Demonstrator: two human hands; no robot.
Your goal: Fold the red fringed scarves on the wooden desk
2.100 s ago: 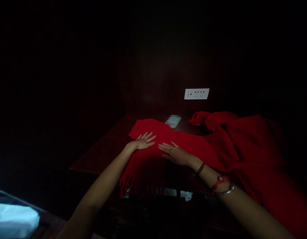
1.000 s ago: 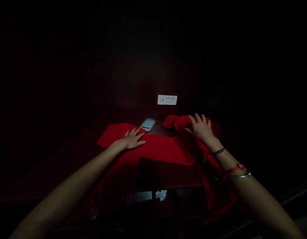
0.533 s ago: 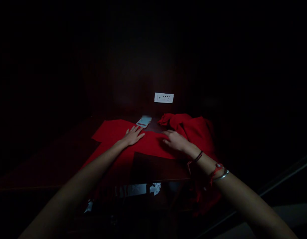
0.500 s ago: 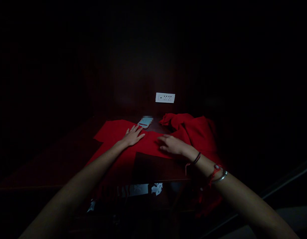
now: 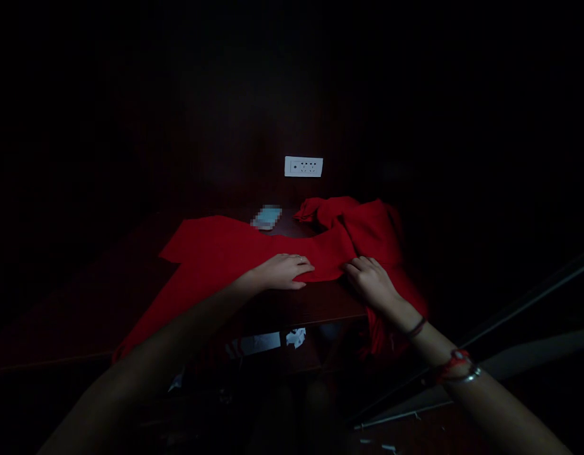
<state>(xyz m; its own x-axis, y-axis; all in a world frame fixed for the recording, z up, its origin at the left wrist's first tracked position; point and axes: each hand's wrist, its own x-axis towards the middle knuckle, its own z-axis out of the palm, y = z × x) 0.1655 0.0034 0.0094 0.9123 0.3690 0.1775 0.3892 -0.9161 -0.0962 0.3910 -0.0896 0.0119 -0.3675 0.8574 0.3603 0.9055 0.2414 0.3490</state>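
A large red cloth is spread over a dark table, with its right part lying in loose folds. My left hand rests flat on it near the front edge, fingers stretched to the right. To the right of that, my right hand has its fingers curled down on the cloth where the folds begin, seemingly gripping it; the fingertips are partly hidden. Part of the cloth hangs over the table's front on both sides. The room is very dark.
A phone-like flat object, blurred out, lies behind the cloth. On the wall behind is a white socket plate. Under the dark table, crumpled white paper shows. Small white scraps lie on the floor at lower right.
My left hand has slid right and toward me along the cloth. My right hand has moved right to the folds and closed there. The view has shifted slightly.
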